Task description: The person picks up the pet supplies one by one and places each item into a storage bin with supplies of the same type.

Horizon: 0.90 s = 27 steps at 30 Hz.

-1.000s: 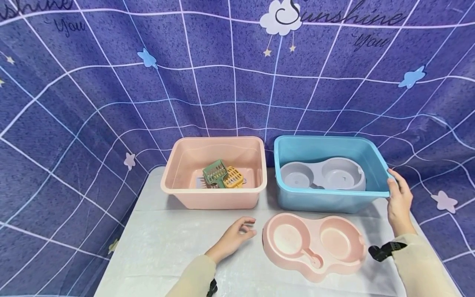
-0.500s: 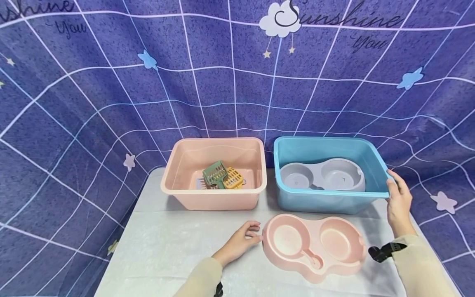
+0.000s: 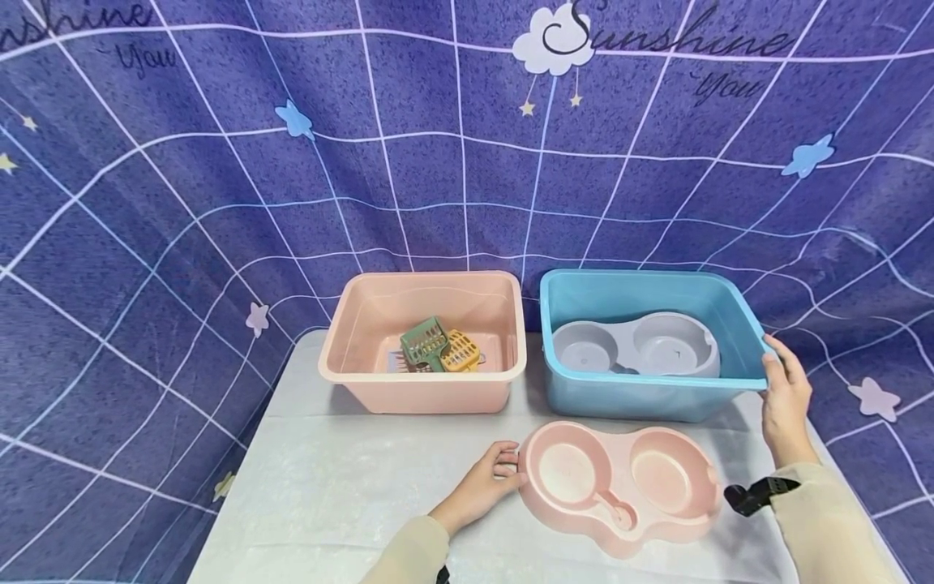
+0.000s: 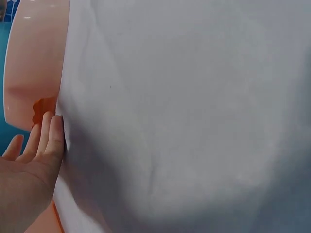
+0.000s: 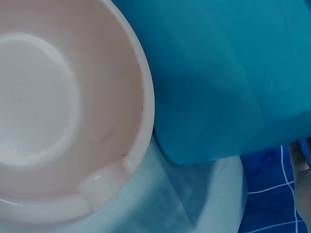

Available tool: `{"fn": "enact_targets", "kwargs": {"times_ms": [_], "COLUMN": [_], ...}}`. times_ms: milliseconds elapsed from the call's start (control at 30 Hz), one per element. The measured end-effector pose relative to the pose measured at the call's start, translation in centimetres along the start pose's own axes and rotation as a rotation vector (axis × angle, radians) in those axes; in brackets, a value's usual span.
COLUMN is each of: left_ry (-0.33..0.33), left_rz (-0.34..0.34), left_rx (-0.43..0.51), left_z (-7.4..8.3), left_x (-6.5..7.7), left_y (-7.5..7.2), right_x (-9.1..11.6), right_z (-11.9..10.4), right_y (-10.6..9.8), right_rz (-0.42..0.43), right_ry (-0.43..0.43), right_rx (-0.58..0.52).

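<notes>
In the head view my left hand (image 3: 477, 487) is at the left end of a pink double pet bowl (image 3: 620, 444), its thumb tip and fingertips touching the outer edge. The fingers look mostly straight in the left wrist view. On the right, my right hand (image 3: 786, 401) holds the right rim of a blue bin (image 3: 642, 397), with thumb and index finger at the front corner; the other fingers are partly hidden. A grey double pet bowl (image 3: 623, 341) lies inside that bin. The pink bowl sits on the table in front of it.
A pink bin (image 3: 423, 395) stands left of the blue one, holding a green litter scoop (image 3: 426, 342) and a yellow litter scoop (image 3: 461, 350). Behind both bins hangs a purple gridded curtain (image 3: 467, 178). A pale cloth (image 3: 350, 470) covers the table.
My left hand has moved right across the table, from beside the pink bowl to touching its left edge. The right hand has stayed on the blue bin's rim.
</notes>
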State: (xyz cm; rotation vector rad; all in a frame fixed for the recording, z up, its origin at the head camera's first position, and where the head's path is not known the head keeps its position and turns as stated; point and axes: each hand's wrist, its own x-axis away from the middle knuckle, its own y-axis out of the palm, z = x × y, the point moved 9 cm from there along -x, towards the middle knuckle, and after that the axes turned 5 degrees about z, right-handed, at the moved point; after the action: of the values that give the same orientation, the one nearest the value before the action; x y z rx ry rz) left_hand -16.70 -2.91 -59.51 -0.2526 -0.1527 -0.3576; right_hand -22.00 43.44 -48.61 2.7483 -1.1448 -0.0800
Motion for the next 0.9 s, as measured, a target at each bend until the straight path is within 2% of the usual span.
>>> {"fn": "enact_targets", "kwargs": {"times_ms": [400, 733, 900], "left_ry": [-0.023, 0.004, 0.029], "left_rz": [0.080, 0.214, 0.285], "left_rx": [-0.053, -0.071, -0.032], "left_z": [-0.1, 0.3, 0.6], "left_x": [-0.4, -1.0, -1.4], "left_y": [1.1, 1.3, 1.0], "right_x": [0.2, 0.1, 0.1], "right_z": [-0.1, 0.2, 0.0], "right_y": [0.0, 0.0, 0.0], "right_rz": [0.002, -0.019, -0.004], "right_ry": [0.015, -0.009, -0.011], "right_rx": [-0.006, -0.033, -0.011]}}
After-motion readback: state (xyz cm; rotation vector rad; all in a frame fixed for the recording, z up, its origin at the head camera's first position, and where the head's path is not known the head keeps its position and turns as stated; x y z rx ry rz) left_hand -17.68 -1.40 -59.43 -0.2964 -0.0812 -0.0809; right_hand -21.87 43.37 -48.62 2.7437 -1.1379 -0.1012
